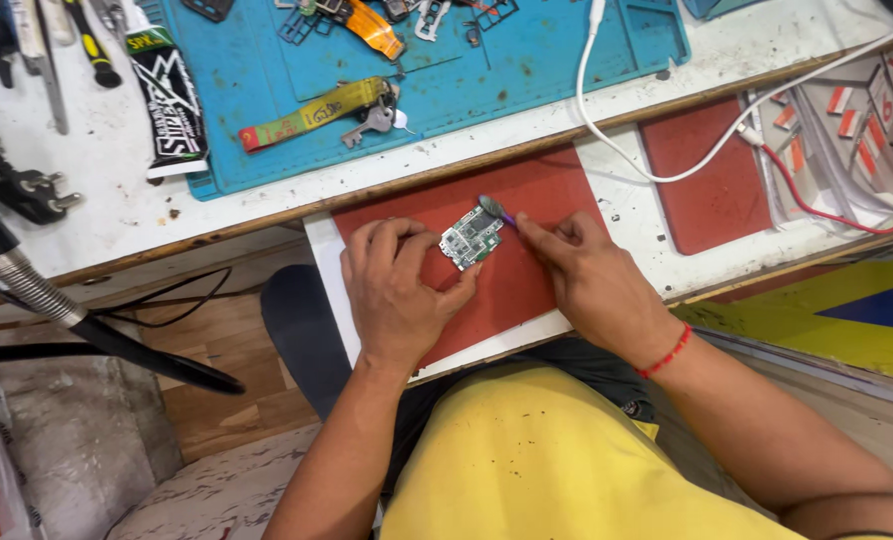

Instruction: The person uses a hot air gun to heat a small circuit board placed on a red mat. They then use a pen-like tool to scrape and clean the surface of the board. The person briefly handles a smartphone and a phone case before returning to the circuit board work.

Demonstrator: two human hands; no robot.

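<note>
My left hand [394, 290] grips a small green circuit board [471, 238] by its lower left side, holding it over a red mat [556, 200]. My right hand [591, 285] pinches a thin purple-handled brush [496, 208], whose grey bristled head touches the board's upper right corner. A red thread bracelet [666, 353] circles my right wrist.
A blue work mat [526, 70] lies further back with a yellow lanyard and keys [326, 112], an orange flex part and small frames. A black tube [169, 100], screwdrivers, a black plug [31, 192], white cable [616, 150] and a second red mat [711, 180] surround it.
</note>
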